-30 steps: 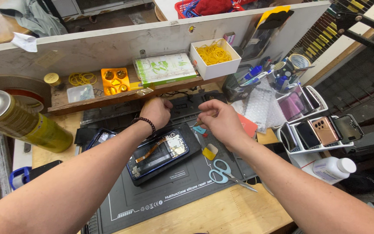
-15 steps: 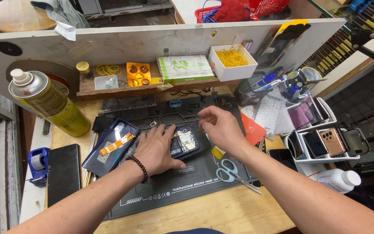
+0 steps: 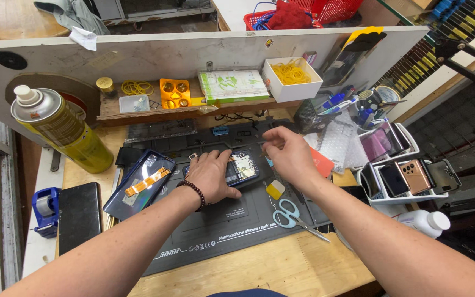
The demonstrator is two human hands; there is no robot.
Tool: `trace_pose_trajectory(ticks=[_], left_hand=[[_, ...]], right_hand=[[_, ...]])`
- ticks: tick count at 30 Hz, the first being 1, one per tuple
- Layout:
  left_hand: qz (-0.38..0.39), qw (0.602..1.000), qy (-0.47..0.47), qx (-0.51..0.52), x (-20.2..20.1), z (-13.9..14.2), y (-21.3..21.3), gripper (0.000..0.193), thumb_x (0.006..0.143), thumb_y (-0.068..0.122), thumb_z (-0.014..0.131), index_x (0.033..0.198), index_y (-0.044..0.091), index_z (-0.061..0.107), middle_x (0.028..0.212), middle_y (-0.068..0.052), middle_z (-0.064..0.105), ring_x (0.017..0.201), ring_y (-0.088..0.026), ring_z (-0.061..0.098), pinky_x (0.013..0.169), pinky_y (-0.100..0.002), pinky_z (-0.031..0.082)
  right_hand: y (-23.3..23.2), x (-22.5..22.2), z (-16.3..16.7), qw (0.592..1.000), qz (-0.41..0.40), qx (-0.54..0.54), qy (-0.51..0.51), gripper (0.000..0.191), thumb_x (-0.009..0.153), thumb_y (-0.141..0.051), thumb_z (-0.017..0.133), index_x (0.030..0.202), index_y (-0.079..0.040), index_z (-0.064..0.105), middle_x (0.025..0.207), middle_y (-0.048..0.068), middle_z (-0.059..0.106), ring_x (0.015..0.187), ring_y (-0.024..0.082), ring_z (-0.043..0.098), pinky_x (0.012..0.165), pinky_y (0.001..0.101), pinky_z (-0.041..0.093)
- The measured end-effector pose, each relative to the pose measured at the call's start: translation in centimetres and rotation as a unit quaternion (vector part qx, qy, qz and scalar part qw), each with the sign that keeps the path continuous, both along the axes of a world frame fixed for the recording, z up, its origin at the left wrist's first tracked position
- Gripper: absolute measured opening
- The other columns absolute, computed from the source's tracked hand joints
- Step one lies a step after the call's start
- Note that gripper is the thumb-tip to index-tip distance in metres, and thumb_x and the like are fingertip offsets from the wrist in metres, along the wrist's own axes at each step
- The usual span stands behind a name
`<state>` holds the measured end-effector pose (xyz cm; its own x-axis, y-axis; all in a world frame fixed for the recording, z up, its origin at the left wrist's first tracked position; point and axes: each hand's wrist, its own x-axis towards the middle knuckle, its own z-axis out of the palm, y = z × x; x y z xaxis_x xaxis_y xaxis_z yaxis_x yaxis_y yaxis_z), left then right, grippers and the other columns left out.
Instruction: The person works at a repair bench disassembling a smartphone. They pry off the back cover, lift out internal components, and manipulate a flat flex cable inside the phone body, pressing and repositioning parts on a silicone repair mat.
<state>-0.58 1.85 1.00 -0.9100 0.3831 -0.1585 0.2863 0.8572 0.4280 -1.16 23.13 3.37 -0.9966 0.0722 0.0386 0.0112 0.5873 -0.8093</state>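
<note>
Left hand (image 3: 211, 175) lay flat, fingers spread, pressing the opened phone (image 3: 241, 168) on the repair mat (image 3: 232, 225). Right hand (image 3: 287, 154) hovered just right of it, fingertips pinched together; detached screen (image 3: 139, 184) lay just left.

We see a wooden workbench (image 3: 281, 269) with a dark silicone mat (image 3: 232, 220) at centre, a yellow spray can (image 3: 64, 129) upper left, and scissors (image 3: 292, 214) lower right.

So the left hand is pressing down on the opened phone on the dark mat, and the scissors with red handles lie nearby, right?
Not quite: the head view shows the scissors have light blue handles, not red. The rest holds: the left hand rests on the opened phone on the dark mat.
</note>
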Motion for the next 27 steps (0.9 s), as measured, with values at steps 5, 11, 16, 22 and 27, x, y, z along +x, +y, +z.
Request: trace_pose_trajectory(ticks=[5,11,16,22,27], left_hand=[[0.021,0.999,-0.001,0.025,-0.3,-0.8,0.0,0.096,0.074,0.056,0.084,0.150,0.010,0.045,0.143,-0.017,0.052,0.137,-0.037,0.044,0.119,-0.054,0.024],[0.037,0.999,-0.035,0.020,-0.6,-0.9,0.2,0.099,0.072,0.055,0.085,0.151,0.012,0.043,0.145,-0.015,0.051,0.140,-0.034,0.043,0.121,-0.052,0.023],[0.037,0.999,-0.019,0.023,-0.5,-0.9,0.2,0.099,0.072,0.055,0.085,0.150,0.012,0.044,0.145,-0.015,0.050,0.140,-0.035,0.041,0.122,-0.054,0.019],[0.038,0.999,-0.021,0.018,-0.6,-1.1,0.3,0.100,0.070,0.054,0.086,0.150,0.012,0.044,0.143,-0.014,0.052,0.139,-0.034,0.043,0.123,-0.054,0.019],[0.034,0.999,-0.005,0.023,-0.6,-1.2,0.0,0.099,0.070,0.053,0.087,0.149,0.011,0.045,0.142,-0.015,0.052,0.138,-0.036,0.044,0.121,-0.055,0.020]], right_hand=[[-0.2,-0.2,-0.7,0.999,0.026,-0.025,0.009,0.025,0.089,-0.003,0.065,0.114,-0.004,0.068,0.094,0.006,0.076,0.086,0.014,0.073,0.079,0.0291,0.059],[-0.6,-0.4,-0.4,1.000,0.010,-0.004,-0.013,0.026,0.090,-0.003,0.064,0.115,-0.005,0.068,0.095,0.006,0.076,0.086,0.014,0.073,0.075,0.0303,0.059],[-0.6,-0.6,0.2,0.999,0.029,0.035,0.006,0.024,0.088,-0.006,0.065,0.112,-0.006,0.069,0.091,0.008,0.077,0.082,0.019,0.075,0.070,0.0346,0.059],[-2.5,-1.9,1.5,0.961,0.113,0.237,0.092,0.017,0.084,-0.006,0.064,0.098,-0.004,0.074,0.087,0.022,0.073,0.086,0.040,0.072,0.078,0.0477,0.057],[-3.6,-2.5,2.8,0.944,0.117,0.309,0.026,0.017,0.091,-0.019,0.069,0.102,-0.006,0.073,0.091,0.020,0.074,0.090,0.042,0.070,0.080,0.0510,0.054]])
